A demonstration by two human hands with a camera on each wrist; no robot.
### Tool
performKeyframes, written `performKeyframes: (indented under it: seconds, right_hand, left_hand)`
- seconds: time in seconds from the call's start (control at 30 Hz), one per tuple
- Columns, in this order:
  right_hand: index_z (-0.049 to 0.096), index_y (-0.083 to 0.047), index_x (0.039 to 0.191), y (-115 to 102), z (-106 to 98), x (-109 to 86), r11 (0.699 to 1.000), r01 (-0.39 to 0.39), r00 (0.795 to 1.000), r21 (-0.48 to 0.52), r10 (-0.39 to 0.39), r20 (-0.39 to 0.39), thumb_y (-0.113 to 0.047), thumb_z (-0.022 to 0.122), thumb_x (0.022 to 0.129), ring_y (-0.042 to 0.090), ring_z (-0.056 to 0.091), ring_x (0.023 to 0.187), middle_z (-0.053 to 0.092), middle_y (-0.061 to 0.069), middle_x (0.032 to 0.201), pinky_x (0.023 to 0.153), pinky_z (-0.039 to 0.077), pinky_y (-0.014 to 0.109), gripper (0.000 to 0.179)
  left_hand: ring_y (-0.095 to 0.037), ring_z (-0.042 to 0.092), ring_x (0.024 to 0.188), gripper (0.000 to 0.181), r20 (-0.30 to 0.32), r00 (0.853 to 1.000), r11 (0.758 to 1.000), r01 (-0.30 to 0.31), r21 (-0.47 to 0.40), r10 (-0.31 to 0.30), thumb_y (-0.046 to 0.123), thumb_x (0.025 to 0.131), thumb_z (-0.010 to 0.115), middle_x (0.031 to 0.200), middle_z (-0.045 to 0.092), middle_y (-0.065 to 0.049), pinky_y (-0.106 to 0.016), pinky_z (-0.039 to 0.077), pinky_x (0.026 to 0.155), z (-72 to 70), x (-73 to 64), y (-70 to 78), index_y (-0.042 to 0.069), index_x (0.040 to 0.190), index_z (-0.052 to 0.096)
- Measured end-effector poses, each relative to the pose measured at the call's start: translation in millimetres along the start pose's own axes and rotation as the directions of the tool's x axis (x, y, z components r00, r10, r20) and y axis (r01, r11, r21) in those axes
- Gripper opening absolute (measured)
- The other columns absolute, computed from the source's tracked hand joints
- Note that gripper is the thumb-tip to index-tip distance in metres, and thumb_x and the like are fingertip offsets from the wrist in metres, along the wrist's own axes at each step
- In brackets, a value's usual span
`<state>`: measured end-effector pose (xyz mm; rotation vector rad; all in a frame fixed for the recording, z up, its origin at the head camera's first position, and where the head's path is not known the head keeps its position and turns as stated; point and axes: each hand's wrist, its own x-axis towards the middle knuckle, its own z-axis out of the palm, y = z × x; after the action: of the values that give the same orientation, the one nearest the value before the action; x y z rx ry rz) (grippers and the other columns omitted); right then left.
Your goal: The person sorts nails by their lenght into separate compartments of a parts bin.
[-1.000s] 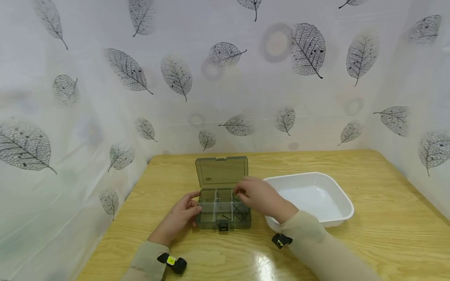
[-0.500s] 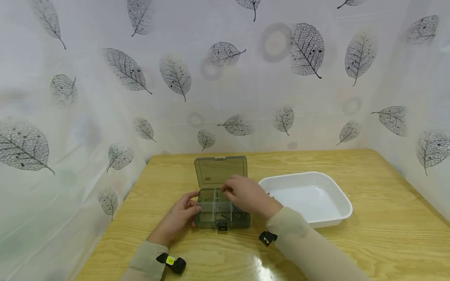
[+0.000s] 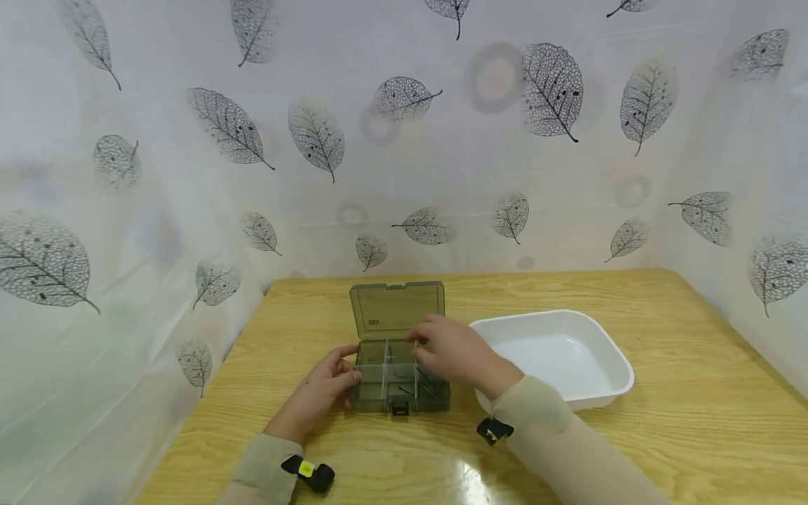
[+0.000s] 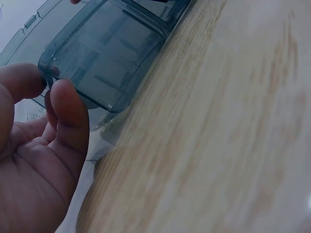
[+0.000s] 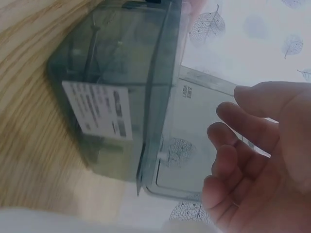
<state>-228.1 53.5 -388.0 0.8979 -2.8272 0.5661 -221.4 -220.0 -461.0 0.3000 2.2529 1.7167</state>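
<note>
at the lower middle of the head view, a smoky, see-through box (image 3: 371,405) sits on the wood-grain desk (image 3: 385,463), its lid (image 3: 386,305) raised along the far edge and its black latch (image 3: 400,406) facing the bottom of the frame. thin dark pieces (image 3: 407,390) lie in its front middle and front right compartments. just left of it, the left hand (image 3: 325,382) has its grip closed on the box's left end; upper left in the left wrist view, thumb and finger pinch the corner. right of centre, the right hand (image 3: 457,354) is over the box's back right part with its grip released: at the right of the right wrist view its fingers are loosely bent, the thumb apart from them. a white printed label (image 5: 99,109) shows on the box's end wall, left of centre there. lower right in the head view stands a white tray (image 3: 621,379), partly hidden behind the right forearm. leaf-printed sheeting (image 3: 442,161) fills the upper frame.
</note>
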Motion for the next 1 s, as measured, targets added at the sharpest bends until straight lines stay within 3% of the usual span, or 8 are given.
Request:
performKeyframes:
  seconds: [0.33,0.6,1.0]
  right_hand:
    - [0.066,-0.021,0.112,15,-7,-18.9,0.998,-0.023,1.000,0.056,0.024,-0.017,-0.030,0.060,0.089,0.008,0.056,0.090,0.058,-0.012,0.098,0.078,0.049,0.030,0.025]
    - [0.065,-0.022,0.115,36,-18,-34.6,0.997,-0.067,0.998,0.046,0.067,0.012,-0.028,0.060,0.090,0.008,0.054,0.080,0.055,-0.010,0.094,0.067,0.046,0.029,0.026]
    - [0.065,-0.017,0.113,81,-18,-62.7,0.999,-0.040,0.998,0.014,0.039,0.038,-0.022,0.063,0.085,0.014,0.056,0.088,0.059,-0.001,0.100,0.077,0.047,0.034,0.028]
  left_hand:
    - [-0.021,0.051,0.067,0.054,0.002,1.000,1.000,0.002,-0.004,-0.002,0.018,0.096,0.055,0.100,0.050,-0.015,-0.041,0.053,0.061,0.1,-0.3,-0.1,0.015,0.143,0.030]
    - [-0.021,0.050,0.067,0.054,-0.001,1.000,1.000,0.005,-0.015,-0.005,0.016,0.095,0.055,0.100,0.049,-0.016,-0.040,0.053,0.061,1.5,0.4,1.0,0.014,0.143,0.031]
    - [-0.022,0.050,0.067,0.053,-0.008,1.000,1.000,0.013,-0.011,-0.013,0.018,0.096,0.055,0.102,0.049,-0.015,-0.041,0.053,0.062,1.2,-1.5,2.2,0.017,0.143,0.031]
